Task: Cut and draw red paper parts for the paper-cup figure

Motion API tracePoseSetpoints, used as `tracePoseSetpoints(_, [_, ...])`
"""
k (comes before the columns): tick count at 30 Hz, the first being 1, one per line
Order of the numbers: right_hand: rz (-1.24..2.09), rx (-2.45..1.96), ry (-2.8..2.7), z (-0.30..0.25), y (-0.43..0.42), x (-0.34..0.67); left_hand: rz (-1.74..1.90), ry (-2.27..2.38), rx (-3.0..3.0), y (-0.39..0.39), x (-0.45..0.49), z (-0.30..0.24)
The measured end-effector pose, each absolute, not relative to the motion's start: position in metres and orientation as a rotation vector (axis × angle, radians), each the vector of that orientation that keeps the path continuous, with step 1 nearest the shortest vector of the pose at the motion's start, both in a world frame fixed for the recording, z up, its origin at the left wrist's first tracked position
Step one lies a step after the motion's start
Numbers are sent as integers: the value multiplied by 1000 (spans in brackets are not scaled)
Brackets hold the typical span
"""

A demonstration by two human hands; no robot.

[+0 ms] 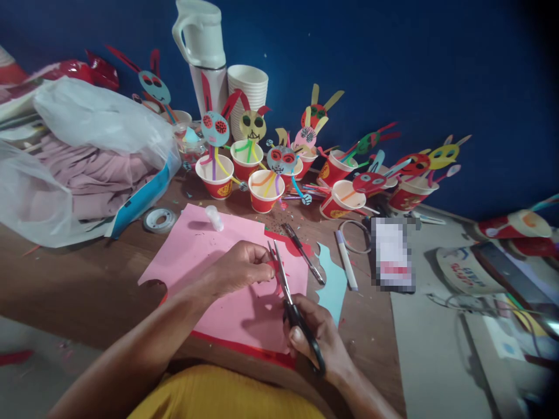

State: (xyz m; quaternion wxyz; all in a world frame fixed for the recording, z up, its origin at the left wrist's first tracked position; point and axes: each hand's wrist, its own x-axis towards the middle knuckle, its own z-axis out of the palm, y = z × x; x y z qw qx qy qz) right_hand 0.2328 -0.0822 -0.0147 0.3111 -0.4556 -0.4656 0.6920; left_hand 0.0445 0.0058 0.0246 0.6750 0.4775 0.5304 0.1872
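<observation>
Head view: the right hand [317, 340] is wrapped around the black handles of a pair of scissors [286, 288], with fingers through the loops, near the front edge of the tabletop. The long axis of the scissors runs from the handles at the near right up and slightly left. The slim blades point away from the person, toward the back of the tabletop, and stand slightly parted. The left hand [242, 270] is curled, pinching a small red paper scrap [276, 284] with its fingertips right against the blades. I cannot tell whether the blades are biting into it.

Both hands work over a pink sheet [205, 250] lying on a red sheet [244, 348] at the middle of the front edge. A 2nd pair of scissors [303, 253], a white marker [346, 267] and a light blue cutout [332, 285] lie just right of the pink sheet. A small glue bottle [214, 217] stands at the sheet's far edge, with a tape roll [160, 220] to its left. Red paper cups with bunny faces [218, 174] line the back edge.
</observation>
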Motion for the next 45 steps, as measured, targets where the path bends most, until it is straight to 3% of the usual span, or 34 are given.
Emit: tracePoseSetpoints(45, [1873, -1299, -1092, -9, -81, 230, 478, 1112, 1036, 9, 40, 23])
